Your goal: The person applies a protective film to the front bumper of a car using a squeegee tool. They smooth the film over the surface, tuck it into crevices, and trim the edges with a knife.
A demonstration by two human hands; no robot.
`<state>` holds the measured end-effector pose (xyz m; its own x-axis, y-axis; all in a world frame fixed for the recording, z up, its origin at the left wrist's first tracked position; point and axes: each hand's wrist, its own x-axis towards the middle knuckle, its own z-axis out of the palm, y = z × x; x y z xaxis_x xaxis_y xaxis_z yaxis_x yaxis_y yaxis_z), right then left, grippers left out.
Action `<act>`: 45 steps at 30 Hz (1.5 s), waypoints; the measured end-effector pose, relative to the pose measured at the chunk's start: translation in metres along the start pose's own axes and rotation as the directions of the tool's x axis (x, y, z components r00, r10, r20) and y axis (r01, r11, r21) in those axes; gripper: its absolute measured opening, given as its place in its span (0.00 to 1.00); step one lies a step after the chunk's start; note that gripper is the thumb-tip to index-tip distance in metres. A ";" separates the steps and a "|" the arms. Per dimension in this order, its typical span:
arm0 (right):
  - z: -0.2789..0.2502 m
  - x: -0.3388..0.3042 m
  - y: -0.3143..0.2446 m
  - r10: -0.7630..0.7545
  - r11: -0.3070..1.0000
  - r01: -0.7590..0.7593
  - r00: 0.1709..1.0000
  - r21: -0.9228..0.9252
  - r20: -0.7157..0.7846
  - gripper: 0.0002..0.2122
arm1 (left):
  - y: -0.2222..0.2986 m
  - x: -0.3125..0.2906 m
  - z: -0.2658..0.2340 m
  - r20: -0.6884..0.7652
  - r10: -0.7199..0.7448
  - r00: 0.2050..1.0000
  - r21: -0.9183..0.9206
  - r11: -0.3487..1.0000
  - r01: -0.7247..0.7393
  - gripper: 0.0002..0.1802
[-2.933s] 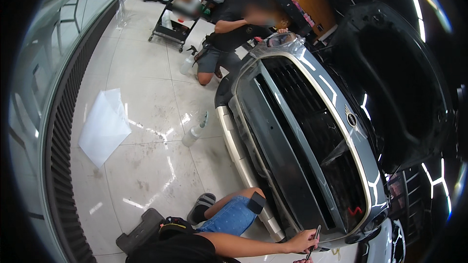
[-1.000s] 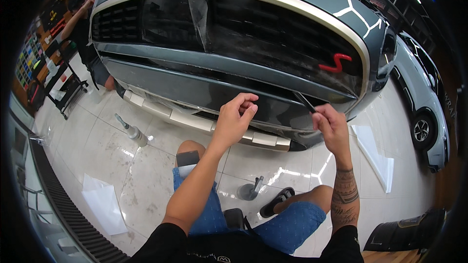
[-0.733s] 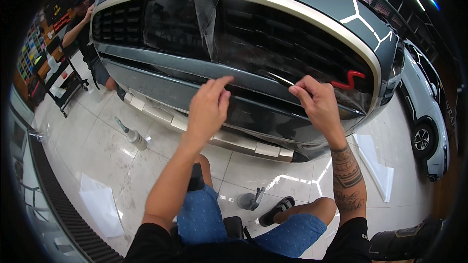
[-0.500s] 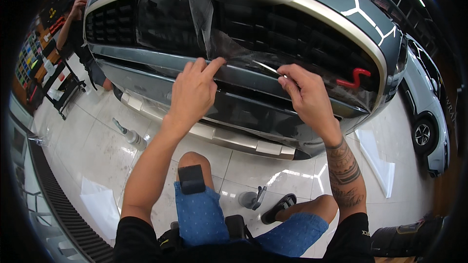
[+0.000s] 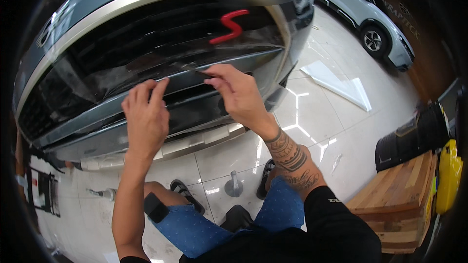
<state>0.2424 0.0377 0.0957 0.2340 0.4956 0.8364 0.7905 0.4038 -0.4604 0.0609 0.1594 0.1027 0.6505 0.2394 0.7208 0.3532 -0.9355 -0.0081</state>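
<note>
My right hand (image 5: 240,93) pinches a slim metal knife (image 5: 193,69) between thumb and fingers, its tip pointing left along the lower edge of the car's dark grille (image 5: 170,34). Thin clear film (image 5: 122,75) lies wrinkled over the grille's lower part. My left hand (image 5: 147,114) is left of the knife, fingers bent and a little apart, fingertips at the grey-blue bumper strip (image 5: 190,85) under the grille. Whether these fingertips touch the film is hard to see. A red curved badge (image 5: 231,27) sits on the grille above my right hand.
On the tiled floor stands a spray bottle (image 5: 234,185) between my feet, with another bottle (image 5: 105,194) farther left. White sheet material (image 5: 341,85) lies on the right. Beyond are a white car (image 5: 363,9), a wooden crate (image 5: 395,199), a black container (image 5: 412,134) and a yellow case (image 5: 448,178).
My view has swung right, so the grille sits farther left and the wooden crate shows. Both hands remain at the grille's lower edge, now closer to the red badge. The knife stays in my right hand.
</note>
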 end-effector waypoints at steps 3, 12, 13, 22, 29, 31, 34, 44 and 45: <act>-0.025 -0.035 0.004 0.400 0.830 -0.340 0.916 0.443 -0.047 0.08 | 0.050 0.017 0.029 0.050 -0.017 0.999 -0.579 0.814 0.043 0.19; -0.053 -0.049 0.021 0.477 0.646 -0.325 0.878 0.691 -0.033 0.08 | 0.125 0.047 0.075 0.174 -0.218 0.960 -0.897 0.367 0.246 0.12; -0.059 -0.045 0.027 0.448 0.695 -0.290 0.890 0.658 -0.081 0.08 | 0.127 0.056 0.074 -0.018 -0.140 0.990 -0.808 0.585 0.068 0.12; -0.145 -0.014 0.094 0.505 0.706 -0.022 0.716 0.708 -0.482 0.09 | 0.156 0.107 0.094 0.158 0.257 0.953 0.045 0.963 -0.267 0.31; -0.129 -0.037 0.106 0.608 0.618 -0.044 0.660 0.785 -0.441 0.08 | 0.182 0.113 0.114 0.112 0.043 0.993 0.088 0.995 -0.053 0.31; -0.122 -0.035 0.104 0.580 0.680 -0.107 0.683 0.725 -0.443 0.07 | 0.190 0.117 0.118 0.100 0.031 0.995 0.050 0.998 -0.036 0.30; -0.108 -0.036 0.098 0.554 0.717 -0.164 0.723 0.677 -0.412 0.06 | 0.190 0.121 0.118 0.049 0.077 0.996 -0.001 0.997 -0.077 0.25; -0.076 -0.034 0.079 0.330 0.865 -0.115 0.864 0.489 -0.381 0.07 | 0.158 0.097 0.096 0.011 -0.301 0.953 -0.879 0.451 0.153 0.12; -0.089 -0.036 0.083 0.390 0.890 -0.238 0.839 0.390 -0.379 0.10 | 0.156 0.097 0.089 -0.001 -0.348 0.938 -0.923 0.362 0.133 0.12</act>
<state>0.3499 -0.0151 0.0541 0.7195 0.2819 0.6347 0.4272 0.5409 -0.7245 0.2386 0.0600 0.1101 0.4860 0.5496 0.6795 -0.4064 -0.5463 0.7324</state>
